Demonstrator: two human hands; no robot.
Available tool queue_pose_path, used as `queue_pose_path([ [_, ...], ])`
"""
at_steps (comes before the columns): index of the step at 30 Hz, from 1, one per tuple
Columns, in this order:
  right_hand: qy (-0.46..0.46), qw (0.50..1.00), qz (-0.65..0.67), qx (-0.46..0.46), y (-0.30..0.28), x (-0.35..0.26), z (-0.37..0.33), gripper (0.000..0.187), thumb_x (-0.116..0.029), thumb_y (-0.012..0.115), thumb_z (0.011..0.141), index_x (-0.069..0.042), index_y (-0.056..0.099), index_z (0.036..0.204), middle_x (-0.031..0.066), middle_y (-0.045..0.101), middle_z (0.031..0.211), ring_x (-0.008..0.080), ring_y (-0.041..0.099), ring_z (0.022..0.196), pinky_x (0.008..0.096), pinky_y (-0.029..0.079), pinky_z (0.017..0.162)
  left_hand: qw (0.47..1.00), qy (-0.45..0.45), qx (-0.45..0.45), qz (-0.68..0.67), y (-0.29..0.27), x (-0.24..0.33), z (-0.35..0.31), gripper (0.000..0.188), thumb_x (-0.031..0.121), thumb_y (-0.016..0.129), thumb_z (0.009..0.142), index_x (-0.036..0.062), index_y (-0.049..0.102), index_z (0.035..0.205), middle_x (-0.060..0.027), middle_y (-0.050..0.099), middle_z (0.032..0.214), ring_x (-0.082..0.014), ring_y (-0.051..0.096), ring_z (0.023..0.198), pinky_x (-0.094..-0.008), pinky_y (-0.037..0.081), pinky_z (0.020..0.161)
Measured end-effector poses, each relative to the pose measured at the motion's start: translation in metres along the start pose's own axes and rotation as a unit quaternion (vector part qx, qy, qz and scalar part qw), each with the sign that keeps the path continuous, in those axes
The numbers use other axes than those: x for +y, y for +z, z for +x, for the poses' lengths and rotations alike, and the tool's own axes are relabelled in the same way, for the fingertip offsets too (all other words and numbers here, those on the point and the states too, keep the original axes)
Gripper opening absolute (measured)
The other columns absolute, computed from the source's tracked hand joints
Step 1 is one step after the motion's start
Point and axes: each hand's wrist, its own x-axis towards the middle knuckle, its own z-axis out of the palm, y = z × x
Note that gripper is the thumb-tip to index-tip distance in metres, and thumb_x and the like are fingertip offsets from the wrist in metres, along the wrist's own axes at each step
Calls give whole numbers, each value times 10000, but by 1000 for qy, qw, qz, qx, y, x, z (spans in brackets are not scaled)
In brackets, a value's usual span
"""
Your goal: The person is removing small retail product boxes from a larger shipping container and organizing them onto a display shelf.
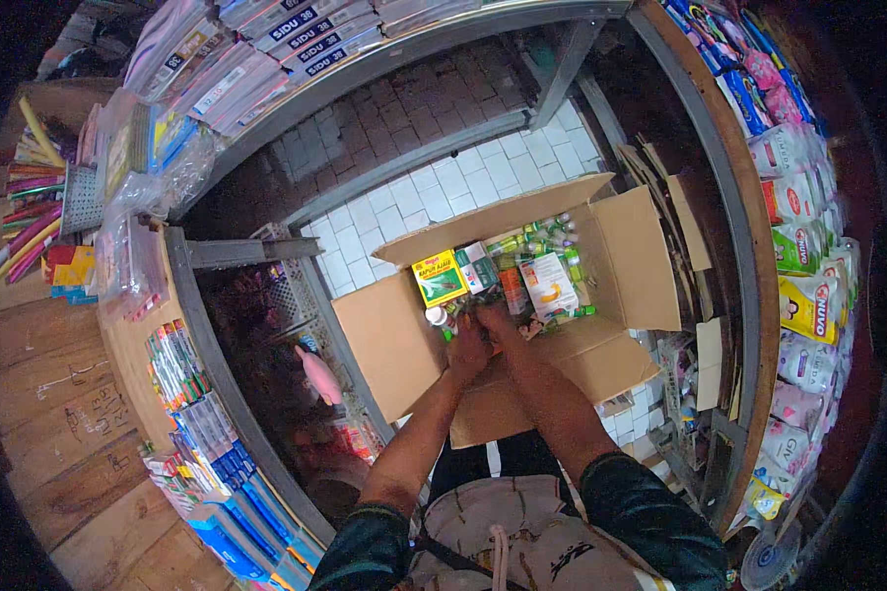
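An open cardboard box [389,335] with its flaps spread stands in front of me, partly filled with small goods. Both my arms reach down into it. My left hand [468,345] is near the box's left side, beside a bottle with a white cap [437,316]. Close against it is my right hand [501,323], below a white and orange carton [549,286]. The fingers of both hands are hidden among the goods. A yellow and green carton [440,279] and a dark green and white carton [477,267] lie just beyond. Several small green-capped bottles [537,239] fill the far right part.
Metal-framed shelving surrounds the box. Stacked notebooks [306,44] lie at the far left, pens and toothbrush-like packs [179,364] at the left. Hanging soap packets [808,307] line the right side. Flattened cardboard [708,360] leans beside the box. White tiles [404,209] cover the floor.
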Motion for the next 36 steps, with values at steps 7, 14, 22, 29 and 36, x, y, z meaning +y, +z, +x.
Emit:
queue_pose_path([
  [7,55,987,127,-80,-22,-27,-21,429,-209,607,833,12,535,1194,161,634,1047,264,601,940,395,502,772,994,101,26,31,7,-1,-8,757,367,616,828,74,271,1435,-287,276,1446,-462,545,1095,-514,523,799],
  [14,-32,988,148,-32,-30,-23,-29,380,-203,596,832,13,573,1144,163,638,1037,255,611,915,392,494,770,990,119,78,-5,2,9,-8,788,467,656,789,101,344,1413,-229,444,1365,-403,555,1112,-492,509,844],
  [22,-16,994,107,-16,-63,-82,-94,357,-56,578,873,-21,473,1212,93,605,1012,187,612,876,327,540,725,979,170,84,-81,-24,21,-16,517,313,701,782,66,557,1213,-162,594,1162,-348,580,1069,-406,489,873],
  [29,-57,982,161,-85,-74,-153,-171,364,-97,581,890,-29,488,1235,85,615,1017,201,632,859,326,552,729,946,188,215,-153,-46,52,-39,241,133,602,876,42,571,1097,-160,598,990,-318,604,927,-409,494,796],
  [36,-101,979,51,-167,-83,-188,-234,289,-203,612,898,-27,609,1127,42,647,917,149,625,849,320,516,742,876,163,252,-379,-76,55,-88,333,38,608,876,60,519,1197,-88,604,1030,-157,586,866,-269,464,726],
])
